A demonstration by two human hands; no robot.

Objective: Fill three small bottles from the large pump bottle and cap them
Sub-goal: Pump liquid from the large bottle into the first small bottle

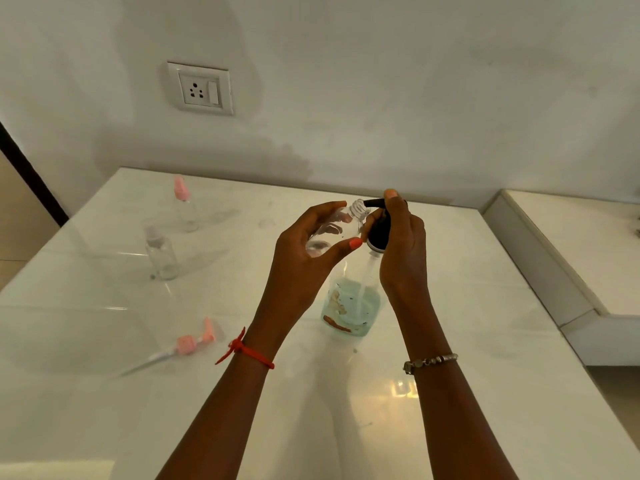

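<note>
White glossy table (460, 341) seen from above, with a person's two bare forearms reaching forward over it. The left hand (304, 261) grips a small clear bottle (330, 235), with the thumb on the near side and the fingers curled round the far side. It holds the bottle in the air, tipped so that its long axis slants up and to the right.

The bottle's open threaded neck (358, 207) sits right at the tip of the black spout (375, 202) of the large pump bottle (353, 303). That bottle stands upright on the table, just below and to the right of the small one, with pale blue-green liquid in its lower part. The right hand (403, 244) wraps the black pump head (379, 235), with the forefinger laid on top.

The held bottle looks nearly empty, though this is hard to tell. The coming press seems to turn on the mouth being under the spout tip: as the right hand pushes down, the left must follow.

Two more small bottles stand further left, well apart from the hands. The pink-capped bottle (185, 209) is near the wall and the clear-capped bottle (161, 254) is nearer. A loose pink sprayer (194, 342) with its dip tube lies on its side at front left, probably the held bottle's cap.
</note>
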